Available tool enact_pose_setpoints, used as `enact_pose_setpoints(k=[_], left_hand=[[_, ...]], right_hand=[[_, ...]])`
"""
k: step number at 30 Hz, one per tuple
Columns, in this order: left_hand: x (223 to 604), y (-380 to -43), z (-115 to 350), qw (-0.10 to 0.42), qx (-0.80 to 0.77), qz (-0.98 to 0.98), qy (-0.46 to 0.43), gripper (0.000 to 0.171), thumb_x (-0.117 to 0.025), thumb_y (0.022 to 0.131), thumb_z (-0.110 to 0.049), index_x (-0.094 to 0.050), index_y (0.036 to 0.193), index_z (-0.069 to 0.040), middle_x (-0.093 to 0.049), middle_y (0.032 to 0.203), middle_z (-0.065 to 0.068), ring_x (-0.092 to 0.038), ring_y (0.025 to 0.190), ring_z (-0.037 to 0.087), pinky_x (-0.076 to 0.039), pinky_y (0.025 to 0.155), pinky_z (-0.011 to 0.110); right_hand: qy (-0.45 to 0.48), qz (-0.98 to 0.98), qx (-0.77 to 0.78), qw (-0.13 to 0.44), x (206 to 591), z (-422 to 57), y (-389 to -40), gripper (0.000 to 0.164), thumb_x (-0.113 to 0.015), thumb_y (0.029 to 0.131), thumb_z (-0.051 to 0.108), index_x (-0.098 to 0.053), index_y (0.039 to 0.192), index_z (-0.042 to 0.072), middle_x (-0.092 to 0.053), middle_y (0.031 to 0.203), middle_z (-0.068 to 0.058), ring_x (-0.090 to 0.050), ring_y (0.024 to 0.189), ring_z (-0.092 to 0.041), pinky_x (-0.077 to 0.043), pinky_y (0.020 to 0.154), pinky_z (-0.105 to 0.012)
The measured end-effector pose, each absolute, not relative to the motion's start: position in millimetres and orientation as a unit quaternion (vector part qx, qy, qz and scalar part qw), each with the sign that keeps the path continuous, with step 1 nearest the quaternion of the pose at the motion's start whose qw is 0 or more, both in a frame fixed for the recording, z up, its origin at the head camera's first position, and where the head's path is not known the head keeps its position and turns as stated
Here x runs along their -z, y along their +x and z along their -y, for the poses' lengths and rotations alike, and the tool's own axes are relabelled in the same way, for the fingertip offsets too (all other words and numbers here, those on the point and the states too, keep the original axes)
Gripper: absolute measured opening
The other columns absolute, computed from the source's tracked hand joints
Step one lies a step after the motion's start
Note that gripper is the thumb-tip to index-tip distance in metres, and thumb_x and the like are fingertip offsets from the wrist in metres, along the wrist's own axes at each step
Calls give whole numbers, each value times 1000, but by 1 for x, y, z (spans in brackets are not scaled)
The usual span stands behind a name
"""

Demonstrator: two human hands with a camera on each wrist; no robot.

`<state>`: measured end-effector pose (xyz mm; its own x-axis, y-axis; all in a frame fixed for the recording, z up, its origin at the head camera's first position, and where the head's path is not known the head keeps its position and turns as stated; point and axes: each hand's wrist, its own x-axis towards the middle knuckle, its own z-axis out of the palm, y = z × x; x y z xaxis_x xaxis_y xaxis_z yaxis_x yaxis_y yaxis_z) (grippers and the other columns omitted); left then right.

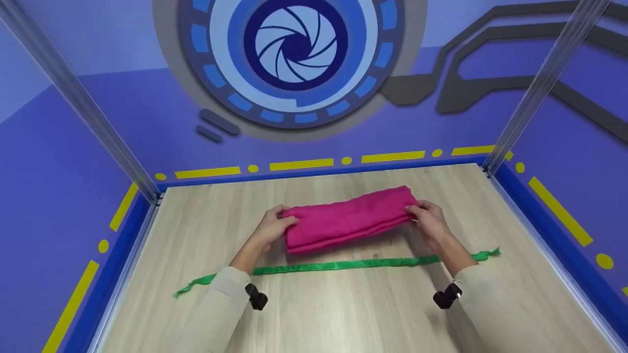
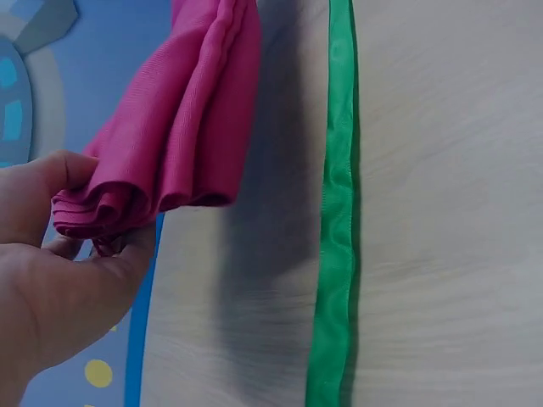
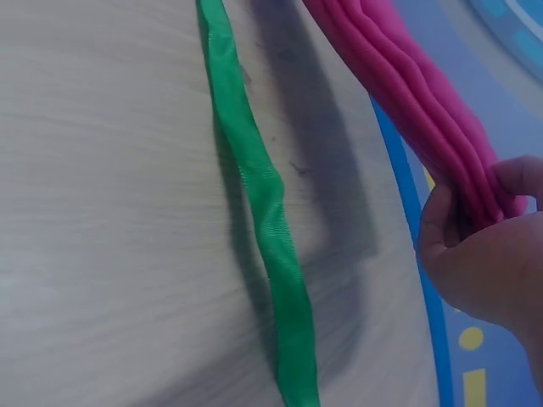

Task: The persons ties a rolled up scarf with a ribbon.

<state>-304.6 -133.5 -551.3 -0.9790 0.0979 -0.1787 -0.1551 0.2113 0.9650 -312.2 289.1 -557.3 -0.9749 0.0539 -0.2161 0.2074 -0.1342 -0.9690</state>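
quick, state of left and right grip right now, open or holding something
Left grip: closed, holding one end of the folded pink cloth.
Right grip: closed, holding the other end.

Head pic bright, fairly sharp; wrist pics dimmer, softer.
Light from above: pale glare on light wood-grain tabletop (image 1: pixel 328 314) nr bottom ctr; folded magenta cloth (image 1: pixel 348 220) casts soft, wide shadow in wrist views; long green satin ribbon (image 2: pixel 338 203) w/ thin shadow edge.

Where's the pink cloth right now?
In the head view, the pink cloth is near the middle, held above the table between the left hand and right hand, beyond the green ribbon.
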Motion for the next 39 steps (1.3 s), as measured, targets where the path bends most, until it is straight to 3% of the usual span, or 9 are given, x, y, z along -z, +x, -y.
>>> enact_pose_setpoints(k=[11, 24, 39], left_hand=[[535, -277, 132, 171, -619, -766, 18, 37, -70, 97, -10, -60, 128, 6, -64, 115, 17, -65, 99, 23, -57, 81, 28], [542, -243, 119, 249, -625, -735, 79, 38, -71, 92, -5, -58, 124, 10, -65, 108, 16, -69, 87, 17, -59, 75, 26], [554, -197, 91, 250, -561, -782, 102, 28, -75, 89, -4, -62, 113, 3, -61, 100, 9, -60, 80, 14, -48, 69, 24]], right_hand=[[83, -675, 733, 19, 543, -285, -319, 28, -60, 107, 8, -50, 127, -9, -57, 107, -8, -62, 90, -11, -57, 80, -25], [76, -717, 692, -36, 545, -281, -326, 30, -61, 106, 4, -52, 130, -11, -55, 107, -11, -62, 85, -10, -56, 77, -20], [82, -790, 605, -60, 562, -277, -325, 28, -67, 103, 7, -61, 126, -8, -58, 116, -18, -56, 97, -17, -52, 76, -18]])
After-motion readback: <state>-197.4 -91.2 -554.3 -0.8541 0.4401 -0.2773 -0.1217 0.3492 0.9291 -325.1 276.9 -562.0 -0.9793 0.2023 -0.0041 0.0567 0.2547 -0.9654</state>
